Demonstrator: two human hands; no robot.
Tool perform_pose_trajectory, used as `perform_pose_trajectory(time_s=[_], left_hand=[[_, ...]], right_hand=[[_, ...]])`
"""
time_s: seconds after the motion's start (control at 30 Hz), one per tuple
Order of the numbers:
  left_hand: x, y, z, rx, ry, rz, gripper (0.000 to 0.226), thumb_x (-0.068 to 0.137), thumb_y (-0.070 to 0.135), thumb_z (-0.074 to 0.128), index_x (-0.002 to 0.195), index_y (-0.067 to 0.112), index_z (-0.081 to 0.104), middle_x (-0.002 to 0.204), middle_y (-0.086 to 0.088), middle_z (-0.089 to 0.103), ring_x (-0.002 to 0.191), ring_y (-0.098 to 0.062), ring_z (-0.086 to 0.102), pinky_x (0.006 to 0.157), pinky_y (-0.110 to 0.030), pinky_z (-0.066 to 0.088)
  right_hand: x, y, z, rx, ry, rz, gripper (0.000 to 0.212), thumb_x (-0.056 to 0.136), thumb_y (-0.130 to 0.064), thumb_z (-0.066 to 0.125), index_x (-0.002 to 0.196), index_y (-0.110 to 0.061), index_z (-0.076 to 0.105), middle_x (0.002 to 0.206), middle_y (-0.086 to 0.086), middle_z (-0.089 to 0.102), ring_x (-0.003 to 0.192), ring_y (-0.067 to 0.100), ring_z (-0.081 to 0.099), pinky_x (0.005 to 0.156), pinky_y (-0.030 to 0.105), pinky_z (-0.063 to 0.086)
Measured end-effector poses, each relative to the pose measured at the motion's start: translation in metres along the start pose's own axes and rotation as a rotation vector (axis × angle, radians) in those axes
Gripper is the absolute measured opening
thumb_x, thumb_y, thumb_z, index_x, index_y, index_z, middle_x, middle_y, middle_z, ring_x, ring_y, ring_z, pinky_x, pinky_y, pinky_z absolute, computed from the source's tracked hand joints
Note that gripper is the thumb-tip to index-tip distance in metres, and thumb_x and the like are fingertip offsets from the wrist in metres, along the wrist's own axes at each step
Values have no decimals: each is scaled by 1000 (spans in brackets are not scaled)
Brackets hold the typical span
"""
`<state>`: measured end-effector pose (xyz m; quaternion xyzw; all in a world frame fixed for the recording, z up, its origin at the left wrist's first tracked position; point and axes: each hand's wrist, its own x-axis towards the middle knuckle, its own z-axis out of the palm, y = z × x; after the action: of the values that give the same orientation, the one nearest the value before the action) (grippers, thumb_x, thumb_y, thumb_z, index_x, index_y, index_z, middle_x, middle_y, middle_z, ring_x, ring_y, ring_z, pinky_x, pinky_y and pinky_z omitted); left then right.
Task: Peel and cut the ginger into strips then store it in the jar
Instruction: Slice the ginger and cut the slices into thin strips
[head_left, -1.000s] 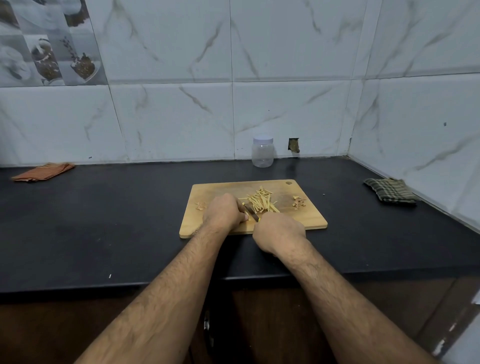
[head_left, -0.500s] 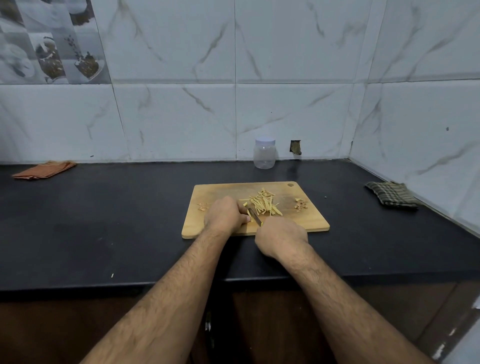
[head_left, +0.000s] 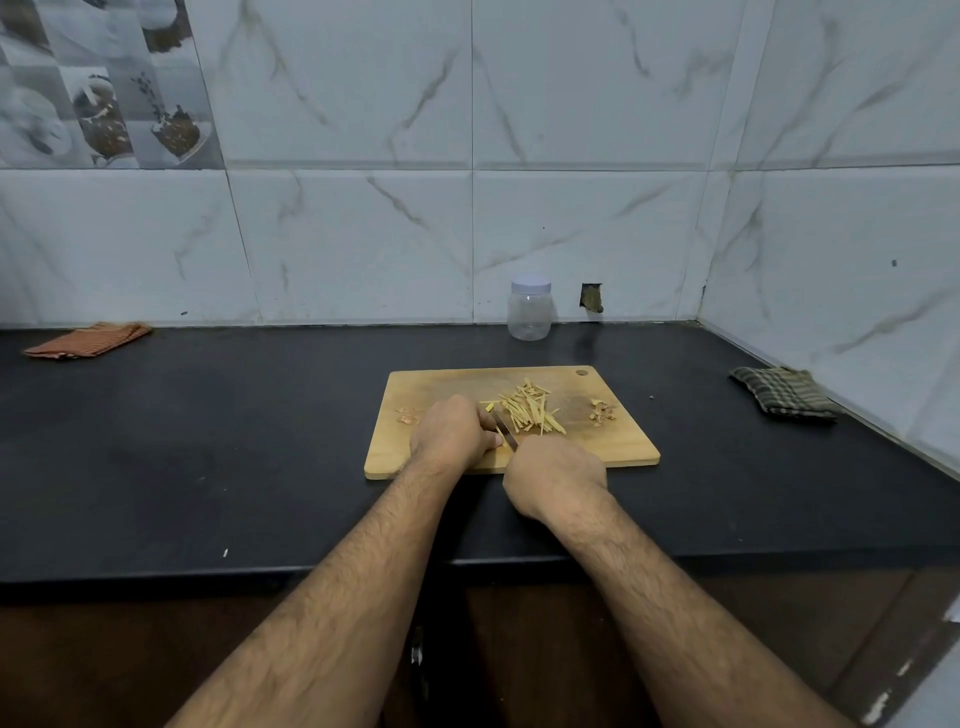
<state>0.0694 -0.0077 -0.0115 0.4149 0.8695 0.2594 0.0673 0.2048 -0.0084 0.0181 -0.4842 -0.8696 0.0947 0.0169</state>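
Ginger strips (head_left: 527, 410), thin and pale, litter the wooden board (head_left: 618, 447); right hand (head_left: 556, 475) grip clamps knife (head_left: 505, 428).

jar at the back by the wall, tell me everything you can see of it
The jar is small and round, of clear material that looks like plastic, with a pale screw lid on top. It stands upright on the dark counter, close to the tiled wall, behind the far edge of the board and apart from it. The lid is on. It looks empty; no ginger shows inside. Neither hand touches it, and nothing leans on it. A chipped hole in the wall tile sits just to its right.
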Motion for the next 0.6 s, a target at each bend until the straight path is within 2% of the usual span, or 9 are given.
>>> perform_pose_trajectory(time_s=[0.27,0.47,0.6], left_hand=[[0,1,-2,-6,-19,-2,18,88,33,73,106,35,76,105,9,72,91,-11,58,77,-28,48],[-1,1,-2,-24,-17,-11,22,88,32,74,110,35,75,114,11,71,107,-13,61,88,-29,50],[-2,2,-2,-17,-16,-17,22,88,33,73,109,35,75,113,9,71,106,-13,62,91,-32,51]], right_hand=[[0,-5,2,-37,-16,-10,28,97,-18,53,123,-14,62,122,4,62,107,22,60,75,33,45],[-2,-5,3,-78,-1,-32,27,99,-17,51,124,-14,61,122,5,62,108,21,61,73,34,44],[-3,-2,0,-64,-7,-47,27,99,-17,52,123,-13,62,124,5,62,111,22,60,79,34,48]])
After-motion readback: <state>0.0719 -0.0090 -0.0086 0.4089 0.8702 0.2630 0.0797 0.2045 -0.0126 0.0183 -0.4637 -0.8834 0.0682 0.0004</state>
